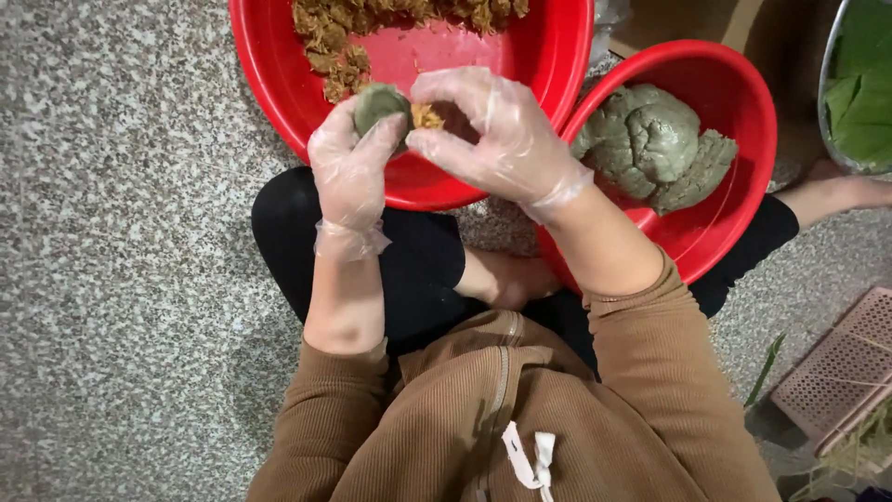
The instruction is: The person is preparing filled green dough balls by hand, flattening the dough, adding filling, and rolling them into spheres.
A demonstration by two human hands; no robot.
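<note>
My left hand (350,169), in a clear plastic glove, cups a small grey-green piece of dough (377,100) over the rim of a red basin (557,56). My right hand (492,130), also gloved, pinches a bit of brown shredded filling (426,116) right against the dough piece. More of the brown filling (334,37) lies inside that basin. A second red basin (734,195) to the right holds a large lump of grey-green dough (650,144).
I sit cross-legged on a speckled stone floor (121,232). A metal bowl with green leaves (864,84) stands at the upper right. A pinkish perforated tray (841,367) and some straw lie at the lower right.
</note>
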